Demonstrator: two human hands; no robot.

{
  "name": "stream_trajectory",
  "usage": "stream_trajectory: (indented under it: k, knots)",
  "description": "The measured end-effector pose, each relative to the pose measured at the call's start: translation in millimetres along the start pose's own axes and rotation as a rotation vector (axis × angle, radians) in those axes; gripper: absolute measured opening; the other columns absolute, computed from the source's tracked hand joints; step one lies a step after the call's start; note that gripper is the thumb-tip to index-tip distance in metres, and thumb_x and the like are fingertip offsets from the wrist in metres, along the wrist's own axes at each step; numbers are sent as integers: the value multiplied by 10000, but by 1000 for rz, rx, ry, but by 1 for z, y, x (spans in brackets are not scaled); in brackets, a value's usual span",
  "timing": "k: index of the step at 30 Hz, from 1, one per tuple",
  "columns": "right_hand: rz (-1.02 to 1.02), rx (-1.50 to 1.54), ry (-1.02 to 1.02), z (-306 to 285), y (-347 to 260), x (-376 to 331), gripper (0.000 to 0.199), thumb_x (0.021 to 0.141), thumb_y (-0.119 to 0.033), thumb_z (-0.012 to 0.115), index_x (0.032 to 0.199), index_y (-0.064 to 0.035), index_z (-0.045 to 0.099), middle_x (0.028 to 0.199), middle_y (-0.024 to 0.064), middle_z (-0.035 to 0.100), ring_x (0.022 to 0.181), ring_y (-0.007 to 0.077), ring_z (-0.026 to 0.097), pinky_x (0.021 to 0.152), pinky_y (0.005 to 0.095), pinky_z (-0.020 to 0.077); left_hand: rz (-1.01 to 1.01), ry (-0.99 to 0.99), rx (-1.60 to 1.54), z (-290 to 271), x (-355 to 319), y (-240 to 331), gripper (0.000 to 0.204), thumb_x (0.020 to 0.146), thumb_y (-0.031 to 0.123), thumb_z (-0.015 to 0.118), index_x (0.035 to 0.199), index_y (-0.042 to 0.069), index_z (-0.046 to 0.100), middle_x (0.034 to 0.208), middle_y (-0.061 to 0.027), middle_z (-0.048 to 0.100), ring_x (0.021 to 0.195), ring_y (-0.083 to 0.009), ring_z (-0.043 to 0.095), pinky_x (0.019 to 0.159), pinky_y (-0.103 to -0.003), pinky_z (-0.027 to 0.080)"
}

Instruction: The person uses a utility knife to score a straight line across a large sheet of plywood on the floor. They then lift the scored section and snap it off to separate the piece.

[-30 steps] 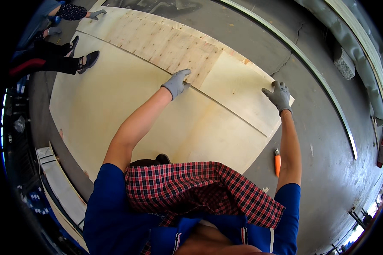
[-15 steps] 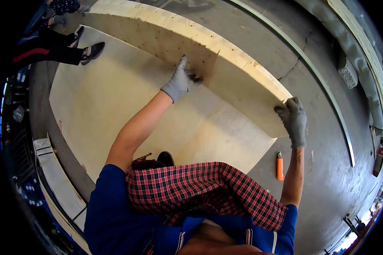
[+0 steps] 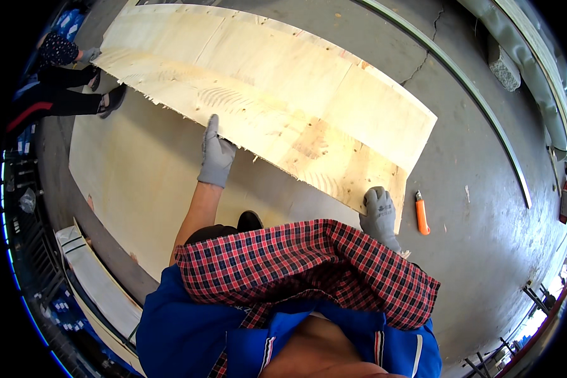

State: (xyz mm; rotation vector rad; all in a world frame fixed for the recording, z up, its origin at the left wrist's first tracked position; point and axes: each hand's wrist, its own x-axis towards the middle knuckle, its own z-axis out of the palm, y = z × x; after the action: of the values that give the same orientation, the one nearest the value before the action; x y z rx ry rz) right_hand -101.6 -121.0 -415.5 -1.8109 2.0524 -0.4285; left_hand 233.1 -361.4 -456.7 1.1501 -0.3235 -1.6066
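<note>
A long pale plywood sheet (image 3: 283, 82) is tilted up off the floor, its splintered lower edge toward me. My left hand (image 3: 217, 154), in a grey glove, grips that edge near its middle. My right hand (image 3: 379, 211), also gloved, holds the sheet's lower right corner. Under it lies a second, larger plywood sheet (image 3: 138, 189) flat on the concrete floor. The far left end of the lifted sheet is near another person (image 3: 66, 75), whose gloved hand is at its corner.
An orange utility knife (image 3: 422, 214) lies on the grey floor right of my right hand. A metal rail (image 3: 479, 94) curves across the floor at the right. White boards (image 3: 97, 283) lie at the lower left. A concrete block (image 3: 504, 63) sits at the upper right.
The upper sheet has been lifted from lying flat to tilted up toward me. Both hands moved closer to my body with its edge, and the underside now shows.
</note>
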Motion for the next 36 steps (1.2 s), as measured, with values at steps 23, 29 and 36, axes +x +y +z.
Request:
stream_trajectory:
  k: [23, 29, 36]
  knots:
    - [-97, 149, -83, 101, 33, -37, 311, 681, -131, 711, 936, -97, 538, 1045, 92, 523, 957, 308, 519, 805, 412, 446, -294, 258, 652, -104, 18, -44, 284, 916, 385, 634, 957, 104, 614, 800, -29, 677, 642, -159, 666, 566, -301, 549]
    - [-112, 202, -78, 91, 32, -33, 297, 701, -143, 717, 940, -90, 548, 1045, 94, 527, 964, 305, 525, 813, 417, 448, -348, 15, 1776, -66, -6, 9, 394, 911, 466, 592, 921, 73, 617, 783, -92, 688, 660, -217, 687, 585, -334, 535]
    - [-106, 224, -81, 89, 40, -36, 285, 730, -167, 709, 949, -102, 538, 1036, 89, 523, 954, 297, 529, 804, 412, 444, 836, -455, 2044, 3, -2, -38, 568, 857, 469, 634, 1292, 123, 519, 1327, -154, 525, 1223, -315, 510, 946, -433, 450]
